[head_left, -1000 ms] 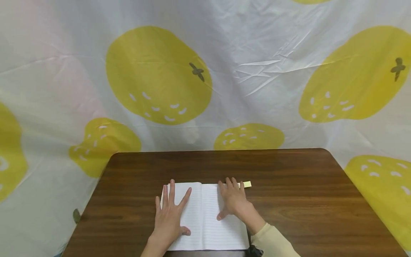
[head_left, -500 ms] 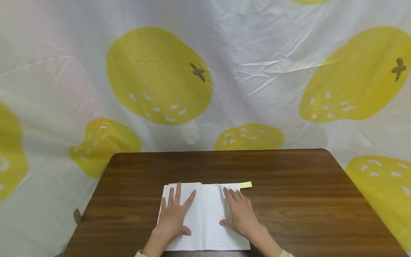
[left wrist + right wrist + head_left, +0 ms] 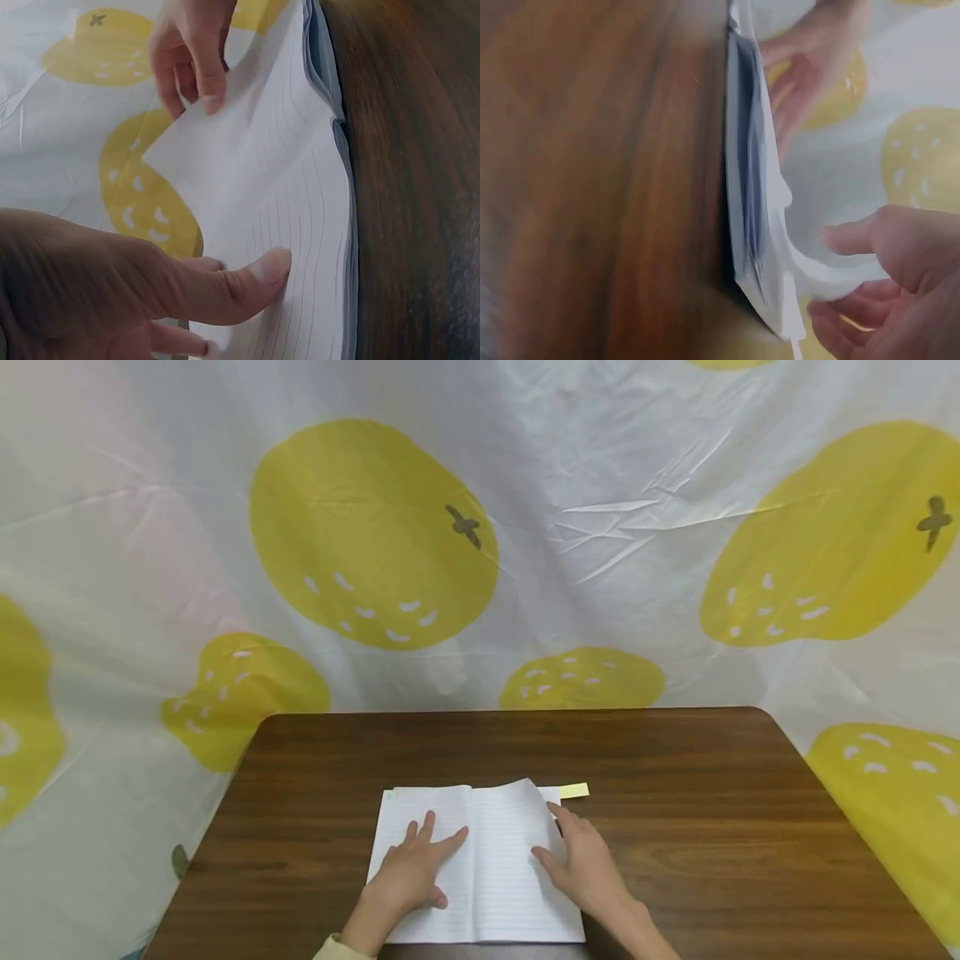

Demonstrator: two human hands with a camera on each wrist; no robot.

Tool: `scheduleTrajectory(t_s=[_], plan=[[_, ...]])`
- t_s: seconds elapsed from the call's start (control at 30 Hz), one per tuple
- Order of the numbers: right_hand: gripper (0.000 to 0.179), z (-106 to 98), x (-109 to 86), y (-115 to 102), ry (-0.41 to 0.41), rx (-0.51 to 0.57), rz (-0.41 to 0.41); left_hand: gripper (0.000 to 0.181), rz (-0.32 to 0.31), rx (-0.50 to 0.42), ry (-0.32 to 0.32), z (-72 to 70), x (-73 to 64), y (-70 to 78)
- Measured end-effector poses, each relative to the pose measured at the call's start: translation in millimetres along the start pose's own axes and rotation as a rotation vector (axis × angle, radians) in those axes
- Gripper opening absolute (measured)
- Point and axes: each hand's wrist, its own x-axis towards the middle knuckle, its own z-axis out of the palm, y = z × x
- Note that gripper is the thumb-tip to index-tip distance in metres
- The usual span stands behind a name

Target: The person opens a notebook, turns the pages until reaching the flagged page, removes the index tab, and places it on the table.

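I record, at bottom centre, the left hand, fingers spread, on an open white lined paper notebook; the right hand, thumb and fingers parted, is at its raised right leaf. A yellow paper strip projects at upper right.

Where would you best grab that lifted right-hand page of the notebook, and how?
I'd pinch the right-hand page by its outer edge, near the far corner, coming in from the right, above and below the sheet. It curls up there, leaving room underneath, while its inner side runs into the fold of the notebook.
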Motion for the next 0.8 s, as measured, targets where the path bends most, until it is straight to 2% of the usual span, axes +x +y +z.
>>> scheduleTrajectory(t_s=[0.07, 0.2, 0.3, 0.4, 0.6, 0.8], plan=[[0.045, -3, 4.8, 5, 0.016, 0.087, 0.048, 0.092, 0.006, 0.006, -0.007, -1.1, 0.1, -0.3], [0.024, -10, 13.7, 16, -0.026, 0.338, 0.176, 0.091, 0.007, 0.015, -0.012, -2.9, -0.2, -1.6], [0.018, -14, 17.0, 24, -0.07, 0.497, 0.27, 0.092, 0.002, 0.007, -0.013, -4.0, -0.4, -2.4], [0.019, -16, 18.2, 29, -0.108, 0.611, 0.347, 0.093, -0.001, -0.01, -0.017, -4.5, -0.4, -4.0], [0.027, -17, 21.6, 32, -0.145, 0.726, 0.421, 0.094, 0.004, -0.046, 0.0, -4.1, 0.5, -8.7], [0.029, -12, 25.6, 33, -0.231, 0.773, 0.403, 0.091, 0.052, -0.068, 0.016, -2.2, 0.1, -15.0]])
